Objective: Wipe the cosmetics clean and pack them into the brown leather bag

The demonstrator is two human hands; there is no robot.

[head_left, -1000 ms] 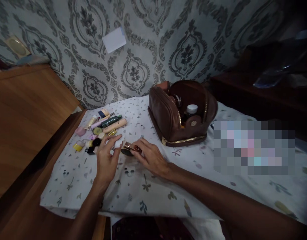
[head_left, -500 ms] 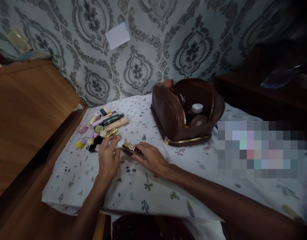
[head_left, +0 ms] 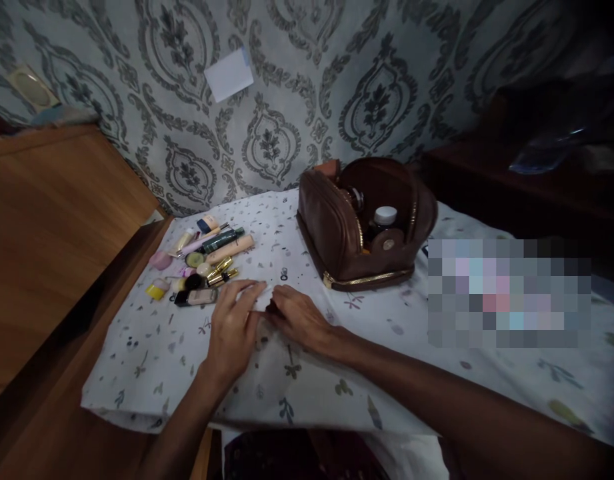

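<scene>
My left hand (head_left: pixel 235 327) is bent over the cloth, its fingers curled toward my right hand and its thumb tucked in close. My right hand (head_left: pixel 299 319) meets it with pinched fingers. A small dark reddish thing (head_left: pixel 272 307) shows between the hands, mostly covered by fingers; its kind cannot be made out. Left of my left hand lies a bottle with a black cap (head_left: pixel 199 297). Beyond it are gold tubes (head_left: pixel 221 271), a dark green tube (head_left: pixel 221 240), a peach tube (head_left: pixel 231 250), a pink round item (head_left: pixel 161 260) and a yellow item (head_left: pixel 157 289).
A brown zip bag (head_left: pixel 331 227) stands open at the back, with a white-capped bottle (head_left: pixel 385 216) inside. A patterned white cloth (head_left: pixel 151 373) covers the table. Wooden furniture (head_left: pixel 61 220) rises at left, and patterned wallpaper (head_left: pixel 287 87) stands behind. A blurred patch (head_left: pixel 507 293) hides something at right.
Both hands have drawn nearer each other, my left moving right and slightly toward me. The gold item seen in my right hand is now hidden. More of the black-capped bottle shows.
</scene>
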